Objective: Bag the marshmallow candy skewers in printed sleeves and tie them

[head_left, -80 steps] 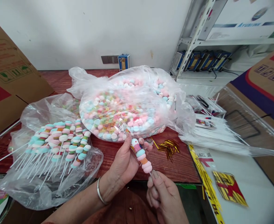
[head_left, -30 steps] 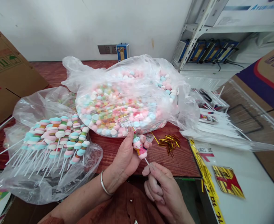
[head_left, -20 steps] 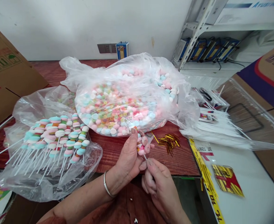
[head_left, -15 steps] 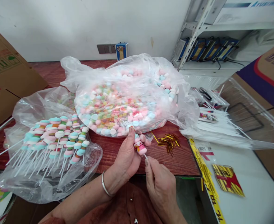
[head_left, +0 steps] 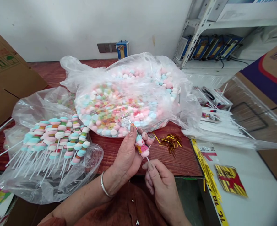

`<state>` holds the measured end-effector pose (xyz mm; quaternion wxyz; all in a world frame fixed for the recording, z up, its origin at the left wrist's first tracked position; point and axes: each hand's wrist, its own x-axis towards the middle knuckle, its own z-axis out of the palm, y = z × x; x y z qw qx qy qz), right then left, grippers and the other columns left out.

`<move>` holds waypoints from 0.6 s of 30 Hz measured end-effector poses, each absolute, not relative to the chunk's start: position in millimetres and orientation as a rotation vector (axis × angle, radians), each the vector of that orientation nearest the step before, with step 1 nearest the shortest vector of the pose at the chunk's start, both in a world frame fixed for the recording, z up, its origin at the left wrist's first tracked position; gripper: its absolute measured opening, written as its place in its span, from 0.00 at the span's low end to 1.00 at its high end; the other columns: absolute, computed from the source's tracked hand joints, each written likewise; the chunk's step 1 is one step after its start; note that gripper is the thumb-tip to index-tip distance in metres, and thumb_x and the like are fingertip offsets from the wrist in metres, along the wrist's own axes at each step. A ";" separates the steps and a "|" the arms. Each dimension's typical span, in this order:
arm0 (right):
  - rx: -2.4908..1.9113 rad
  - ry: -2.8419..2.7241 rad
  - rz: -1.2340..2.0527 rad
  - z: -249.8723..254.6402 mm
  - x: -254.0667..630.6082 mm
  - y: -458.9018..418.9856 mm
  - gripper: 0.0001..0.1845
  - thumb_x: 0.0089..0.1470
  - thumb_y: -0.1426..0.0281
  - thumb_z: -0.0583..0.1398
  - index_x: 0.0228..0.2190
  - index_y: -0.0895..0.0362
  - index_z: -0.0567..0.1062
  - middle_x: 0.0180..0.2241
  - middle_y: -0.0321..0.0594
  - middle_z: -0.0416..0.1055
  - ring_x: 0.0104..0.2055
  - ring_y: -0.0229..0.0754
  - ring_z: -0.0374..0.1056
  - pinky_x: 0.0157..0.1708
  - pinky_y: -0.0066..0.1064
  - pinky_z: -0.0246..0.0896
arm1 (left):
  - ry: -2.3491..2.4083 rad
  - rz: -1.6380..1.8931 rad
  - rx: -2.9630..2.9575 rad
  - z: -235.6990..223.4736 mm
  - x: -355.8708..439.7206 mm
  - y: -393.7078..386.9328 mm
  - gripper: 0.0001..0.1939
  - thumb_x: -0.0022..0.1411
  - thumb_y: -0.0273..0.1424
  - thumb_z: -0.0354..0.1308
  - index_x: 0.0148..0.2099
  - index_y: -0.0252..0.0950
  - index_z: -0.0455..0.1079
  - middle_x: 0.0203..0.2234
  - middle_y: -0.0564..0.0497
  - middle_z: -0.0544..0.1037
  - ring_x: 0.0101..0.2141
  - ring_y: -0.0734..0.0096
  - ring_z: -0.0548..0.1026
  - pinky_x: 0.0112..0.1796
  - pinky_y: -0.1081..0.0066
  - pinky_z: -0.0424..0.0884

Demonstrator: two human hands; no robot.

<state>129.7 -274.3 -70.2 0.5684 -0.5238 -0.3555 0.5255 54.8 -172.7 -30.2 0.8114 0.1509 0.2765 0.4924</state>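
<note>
My left hand [head_left: 126,158] is closed around a marshmallow skewer [head_left: 143,149] in pink, white and blue, which looks to be inside a printed clear wrapper. The thumb presses near the top of the wrapper, and the fingertips show on the far side. Below, my right hand [head_left: 162,183] pinches the white stick [head_left: 148,159] between thumb and forefinger, with the other fingers curled. Gold twist ties [head_left: 171,143] lie on the table just right of the skewer. Behind my hands rests a large clear bag [head_left: 138,89] of marshmallows and gummy rings.
Many finished-looking marshmallow skewers [head_left: 60,135] lie on clear plastic at left. Cardboard boxes stand at left [head_left: 11,75] and right [head_left: 268,78]. White sticks [head_left: 219,127] and a packet of gold ties [head_left: 230,180] lie at right, below a metal shelf [head_left: 197,34].
The wrapped skewer has tilted slightly, and more of its wrapper shows above my left thumb. My right hand has turned a little, its fingers shifting on the stick.
</note>
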 end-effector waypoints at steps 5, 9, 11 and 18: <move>-1.506 -1.442 0.361 -83.7 139.7 -272.5 0.08 0.63 0.73 0.57 0.34 0.58 0.76 0.29 0.38 0.75 0.31 0.38 0.70 0.33 0.27 0.61 | 0.633 1.040 0.299 -24.1 55.4 -170.1 0.16 0.61 0.41 0.64 0.37 0.34 0.67 0.25 0.54 0.72 0.27 0.76 0.72 0.31 0.76 0.68; -1.543 -1.527 0.090 -86.2 140.5 -269.2 0.07 0.63 0.75 0.58 0.35 0.59 0.77 0.28 0.39 0.76 0.29 0.38 0.69 0.33 0.27 0.59 | 0.675 1.028 0.308 -27.2 59.4 -174.4 0.19 0.59 0.44 0.66 0.35 0.34 0.66 0.25 0.54 0.71 0.25 0.77 0.70 0.26 0.78 0.64; -1.556 -1.490 0.146 -83.7 139.5 -267.0 0.09 0.63 0.73 0.57 0.32 0.58 0.77 0.26 0.38 0.74 0.27 0.37 0.67 0.31 0.27 0.58 | 0.674 1.025 0.340 -30.6 62.2 -179.4 0.20 0.59 0.46 0.65 0.33 0.34 0.66 0.23 0.54 0.70 0.25 0.77 0.70 0.26 0.78 0.64; -1.256 -0.694 1.341 -70.8 140.1 -256.2 0.24 0.59 0.52 0.59 0.22 0.57 0.70 0.15 0.27 0.54 0.17 0.30 0.46 0.17 0.24 0.41 | 0.640 0.906 0.320 -39.4 61.8 -187.6 0.21 0.60 0.49 0.62 0.39 0.34 0.69 0.27 0.53 0.73 0.24 0.74 0.72 0.17 0.79 0.60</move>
